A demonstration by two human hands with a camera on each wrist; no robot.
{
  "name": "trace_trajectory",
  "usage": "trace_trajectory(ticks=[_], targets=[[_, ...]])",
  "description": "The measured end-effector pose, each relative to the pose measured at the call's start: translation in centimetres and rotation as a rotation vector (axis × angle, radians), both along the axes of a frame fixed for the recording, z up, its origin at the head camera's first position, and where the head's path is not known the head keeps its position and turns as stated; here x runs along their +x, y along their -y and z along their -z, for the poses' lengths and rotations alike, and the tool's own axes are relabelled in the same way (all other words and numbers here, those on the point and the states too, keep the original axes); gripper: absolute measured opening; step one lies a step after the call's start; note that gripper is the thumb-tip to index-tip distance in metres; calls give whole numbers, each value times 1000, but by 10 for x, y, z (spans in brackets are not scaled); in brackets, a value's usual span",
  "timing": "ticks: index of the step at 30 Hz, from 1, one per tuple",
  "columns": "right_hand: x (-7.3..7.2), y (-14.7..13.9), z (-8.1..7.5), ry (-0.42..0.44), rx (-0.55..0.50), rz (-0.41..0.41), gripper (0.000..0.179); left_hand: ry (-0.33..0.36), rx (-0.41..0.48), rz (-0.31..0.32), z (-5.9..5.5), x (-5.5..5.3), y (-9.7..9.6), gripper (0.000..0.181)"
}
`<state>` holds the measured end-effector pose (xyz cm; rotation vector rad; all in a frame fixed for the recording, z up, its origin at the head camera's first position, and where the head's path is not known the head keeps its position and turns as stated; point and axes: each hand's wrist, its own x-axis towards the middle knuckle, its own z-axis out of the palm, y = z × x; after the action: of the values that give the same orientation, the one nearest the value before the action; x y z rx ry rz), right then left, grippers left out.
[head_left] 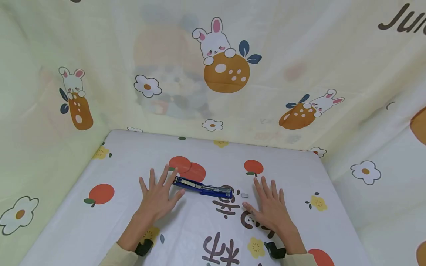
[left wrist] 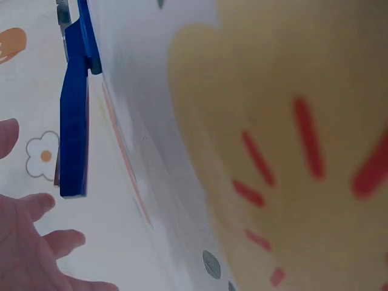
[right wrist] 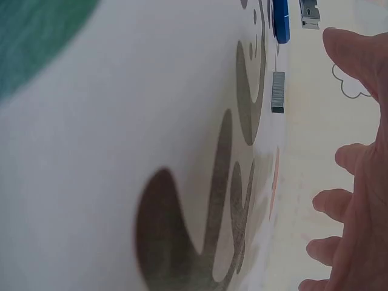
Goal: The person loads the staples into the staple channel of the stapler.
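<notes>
A blue stapler (head_left: pixel 203 187), opened out so its metal staple channel shows, lies across the middle of the table. My left hand (head_left: pixel 159 197) is at the stapler's left end with fingers spread; its index fingertip overlaps that end in the head view. In the left wrist view the stapler (left wrist: pixel 74 121) runs lengthwise above my left hand (left wrist: pixel 30 248). To the right of the stapler lies a small grey strip of staples (head_left: pixel 244 195), seen ridged in the right wrist view. My right hand (head_left: pixel 271 207), fingers spread, is just right of the staples (right wrist: pixel 277 92) and holds nothing.
A white cloth (head_left: pixel 186 229) printed with oranges, yellow flowers and dark lettering covers the table. Pale curtains (head_left: pixel 110 96) with rabbit prints hang behind it and at both sides. Both wrists carry a black strap (head_left: pixel 144 247).
</notes>
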<state>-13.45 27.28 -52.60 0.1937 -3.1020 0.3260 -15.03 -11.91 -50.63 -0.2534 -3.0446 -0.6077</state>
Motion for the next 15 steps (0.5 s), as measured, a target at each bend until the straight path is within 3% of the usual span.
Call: trace_trajectory(ticks=[10,15], targets=[[0,2,-1,-9,-2,-21,98,44,75,4,1,-3,0,83],[-2,4,-1,-4,10,-14,99,65,162,22,2,-5,2,80]])
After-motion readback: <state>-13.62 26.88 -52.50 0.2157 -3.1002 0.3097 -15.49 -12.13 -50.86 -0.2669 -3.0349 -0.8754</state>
